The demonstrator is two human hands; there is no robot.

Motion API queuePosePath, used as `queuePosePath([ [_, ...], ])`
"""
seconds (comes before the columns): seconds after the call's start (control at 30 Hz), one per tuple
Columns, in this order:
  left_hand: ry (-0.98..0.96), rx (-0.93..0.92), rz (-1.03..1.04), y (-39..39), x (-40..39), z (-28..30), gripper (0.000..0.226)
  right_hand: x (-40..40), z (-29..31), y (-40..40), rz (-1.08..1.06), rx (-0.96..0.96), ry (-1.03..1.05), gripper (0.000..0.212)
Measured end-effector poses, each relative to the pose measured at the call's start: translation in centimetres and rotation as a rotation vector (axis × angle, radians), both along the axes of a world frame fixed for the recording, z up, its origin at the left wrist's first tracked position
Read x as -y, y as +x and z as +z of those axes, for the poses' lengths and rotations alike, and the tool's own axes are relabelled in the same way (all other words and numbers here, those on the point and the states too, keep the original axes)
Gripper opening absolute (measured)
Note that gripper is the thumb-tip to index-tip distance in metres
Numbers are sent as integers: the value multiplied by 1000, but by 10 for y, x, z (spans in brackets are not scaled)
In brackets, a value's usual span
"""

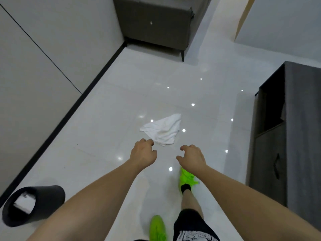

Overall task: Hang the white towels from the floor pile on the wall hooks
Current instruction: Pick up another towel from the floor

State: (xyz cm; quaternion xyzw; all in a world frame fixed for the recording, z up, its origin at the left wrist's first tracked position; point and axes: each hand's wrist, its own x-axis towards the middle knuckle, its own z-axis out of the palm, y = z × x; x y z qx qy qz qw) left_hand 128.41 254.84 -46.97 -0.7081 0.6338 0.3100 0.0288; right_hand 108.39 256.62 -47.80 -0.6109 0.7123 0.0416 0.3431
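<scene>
A glossy white tiled floor [107, 129] fills the middle of the frame, dotted with small bright reflections of ceiling lights. A pale wall [43, 49] with a thin dark seam runs down the left side, edged at floor level by a black skirting strip [73, 108]. At top centre stands a grey upholstered piece of furniture [156, 23] on short dark legs, its upper part cut off by the frame edge. A dark grey cabinet [286, 136] occupies the right side, with an open compartment above and a door with a dark handle below; its far side runs out of frame. In the lower left corner a dark wastebin [33, 204] appears tilted by the wide lens, something white inside it that is hard to make out.

A single crumpled white towel [164, 130] lies on the floor just above the centre of the frame. No wall hooks appear in view.

Two bare forearms reach in from the bottom edge. The left hand [143, 153] and the right hand [192, 156] hover side by side, fingers loosely curled and grasping nothing. The towel lies just beyond and between them, its lower corner close to the left hand's fingertips [150, 141] in the picture; whether they touch it cannot be told.

Below the hands, bright green shoes [186, 177] and dark printed shorts [191, 226] show, partly hidden by the arms.
</scene>
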Motion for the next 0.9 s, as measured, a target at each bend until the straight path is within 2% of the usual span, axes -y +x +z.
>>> queuePosePath([
  [0.23, 122, 26, 171, -21, 119, -44, 41, 142, -66, -11, 49, 83, 104, 49],
  [0.53, 245, -58, 165, -56, 231, -129, 39, 245, -158, -31, 69, 79, 307, 48],
  [0.6, 275, -68, 175, -53, 248, -165, 37, 260, -194, -26, 57, 87, 335, 46],
  [0.73, 325, -56, 263, -32, 277, -276, 36, 287, -302, -6, 32, 104, 349, 41],
  [0.9, 437, -27, 241, 0, 286, -433, 34, 292, -450, 27, -162, 138, 366, 36],
])
